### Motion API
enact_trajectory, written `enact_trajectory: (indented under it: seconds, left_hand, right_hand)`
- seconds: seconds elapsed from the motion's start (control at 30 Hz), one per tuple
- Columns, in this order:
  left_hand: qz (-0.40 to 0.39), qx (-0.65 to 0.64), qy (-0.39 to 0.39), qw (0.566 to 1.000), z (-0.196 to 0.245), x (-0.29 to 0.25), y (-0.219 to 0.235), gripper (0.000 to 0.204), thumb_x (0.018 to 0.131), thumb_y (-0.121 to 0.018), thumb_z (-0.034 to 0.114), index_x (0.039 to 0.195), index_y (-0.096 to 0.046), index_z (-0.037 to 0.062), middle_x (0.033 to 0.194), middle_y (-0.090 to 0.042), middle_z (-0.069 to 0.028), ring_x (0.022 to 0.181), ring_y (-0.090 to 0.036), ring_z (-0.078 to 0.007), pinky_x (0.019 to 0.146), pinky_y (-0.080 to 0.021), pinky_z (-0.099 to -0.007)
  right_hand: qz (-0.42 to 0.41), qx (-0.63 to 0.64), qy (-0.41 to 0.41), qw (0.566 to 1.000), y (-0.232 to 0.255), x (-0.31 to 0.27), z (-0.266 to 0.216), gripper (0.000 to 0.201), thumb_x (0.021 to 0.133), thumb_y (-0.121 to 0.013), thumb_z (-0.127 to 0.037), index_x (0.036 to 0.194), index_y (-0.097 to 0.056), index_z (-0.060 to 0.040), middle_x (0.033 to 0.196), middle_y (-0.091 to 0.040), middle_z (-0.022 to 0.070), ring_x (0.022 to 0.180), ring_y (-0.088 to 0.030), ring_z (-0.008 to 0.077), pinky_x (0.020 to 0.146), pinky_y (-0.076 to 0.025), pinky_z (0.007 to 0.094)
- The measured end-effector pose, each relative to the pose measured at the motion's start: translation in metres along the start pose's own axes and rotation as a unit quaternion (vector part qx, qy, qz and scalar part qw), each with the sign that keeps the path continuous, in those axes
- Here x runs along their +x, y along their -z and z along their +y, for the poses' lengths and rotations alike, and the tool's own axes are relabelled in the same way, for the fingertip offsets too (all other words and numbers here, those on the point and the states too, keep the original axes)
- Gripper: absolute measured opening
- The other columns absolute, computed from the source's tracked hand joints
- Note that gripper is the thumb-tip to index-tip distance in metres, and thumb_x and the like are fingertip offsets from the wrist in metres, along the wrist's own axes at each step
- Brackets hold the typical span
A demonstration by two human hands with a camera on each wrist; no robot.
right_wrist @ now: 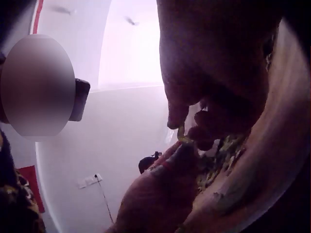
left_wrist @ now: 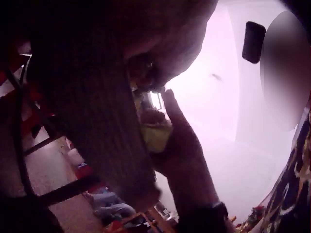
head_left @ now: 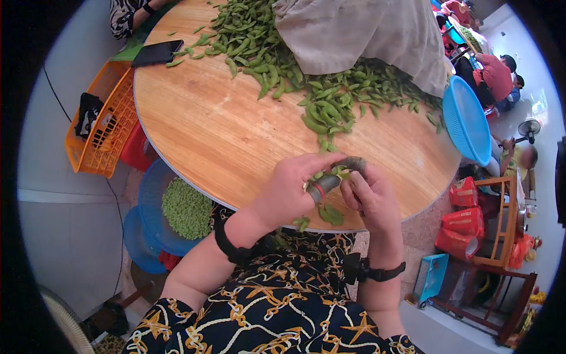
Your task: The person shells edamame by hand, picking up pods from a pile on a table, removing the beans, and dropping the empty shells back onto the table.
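In the head view, my left hand [head_left: 286, 189] curls round a few green pods [head_left: 319, 175] above the table's near edge. My right hand [head_left: 377, 197] meets it, thumb and finger pinching a small green pod [head_left: 344, 174]. Dark tube-like pieces, one with a red band [head_left: 324, 187], lie at the fingers; whether they are finger covers is unclear. Loose pods [head_left: 331, 215] lie just below the hands. A pale green piece [left_wrist: 158, 136] shows between the hands in the left wrist view. The right wrist view shows a thin green piece [right_wrist: 181, 134] at the dark, shadowed fingertips.
A pod heap [head_left: 330, 109] spreads over the round table [head_left: 206, 118], partly under a grey cloth [head_left: 359, 35]. A phone [head_left: 158, 53] lies at the left. Around stand a blue basket [head_left: 466, 121], an orange crate [head_left: 103, 127] and a basin of shelled beans [head_left: 186, 207]. Other people sit beyond.
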State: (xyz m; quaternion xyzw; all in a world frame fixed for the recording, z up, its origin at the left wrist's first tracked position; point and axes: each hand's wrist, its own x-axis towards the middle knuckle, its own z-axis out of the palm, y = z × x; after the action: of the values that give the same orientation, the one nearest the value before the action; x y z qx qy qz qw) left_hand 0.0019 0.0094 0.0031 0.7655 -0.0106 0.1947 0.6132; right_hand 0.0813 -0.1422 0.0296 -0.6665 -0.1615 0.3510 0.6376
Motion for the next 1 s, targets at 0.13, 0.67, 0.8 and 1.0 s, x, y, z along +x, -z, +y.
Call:
enact_trajectory:
  seconds: [0.13,0.67,0.8,1.0]
  left_hand:
    - [-0.014,0.071,-0.024,0.997,0.008,0.000,0.003,0.045,0.070,-0.063,0.002,0.114,-0.055,0.0072,0.090,-0.062,-0.0125,0.078,-0.061,-0.0235,0.071,-0.049,-0.0301]
    - [0.020,-0.173,-0.087,0.981,-0.005,-0.003,0.005,0.013,0.078,-0.057,0.005,0.090,-0.062,0.0035,0.075,-0.060,-0.0038,0.064,-0.056,-0.0129,0.054,-0.043,-0.0225]
    - [0.141,-0.398,0.142,0.895,-0.009,0.002,0.009,0.013,0.085,-0.048,0.008,0.096,-0.054,0.0069,0.072,-0.054,-0.0009,0.059,-0.045,-0.0053,0.047,-0.031,-0.0148]
    - [0.149,-0.488,0.162,0.844,-0.014,0.004,0.016,0.014,0.085,-0.045,0.001,0.096,-0.051,0.0083,0.080,-0.053,-0.0026,0.061,-0.045,-0.0051,0.049,-0.034,-0.0137]
  right_hand:
    - [-0.031,0.160,-0.006,0.987,0.011,0.002,0.000,0.017,0.087,-0.054,-0.018,0.095,-0.057,-0.0035,0.061,-0.046,-0.0062,0.047,-0.038,0.0017,0.042,-0.028,0.0166]
    - [-0.042,0.351,0.036,0.935,-0.031,-0.002,0.014,0.010,0.084,-0.057,-0.012,0.087,-0.054,-0.0030,0.055,-0.042,-0.0052,0.042,-0.034,0.0032,0.039,-0.028,0.0171]
    - [-0.146,-0.045,0.126,0.980,-0.008,0.002,-0.001,0.017,0.082,-0.059,-0.016,0.090,-0.057,-0.0011,0.059,-0.053,0.0001,0.048,-0.046,0.0065,0.044,-0.037,0.0228]
    - [0.025,-0.520,0.160,0.839,-0.009,0.036,-0.019,0.024,0.076,-0.062,-0.022,0.096,-0.058,-0.0084,0.073,-0.060,0.0184,0.067,-0.058,0.0340,0.057,-0.046,0.0412]
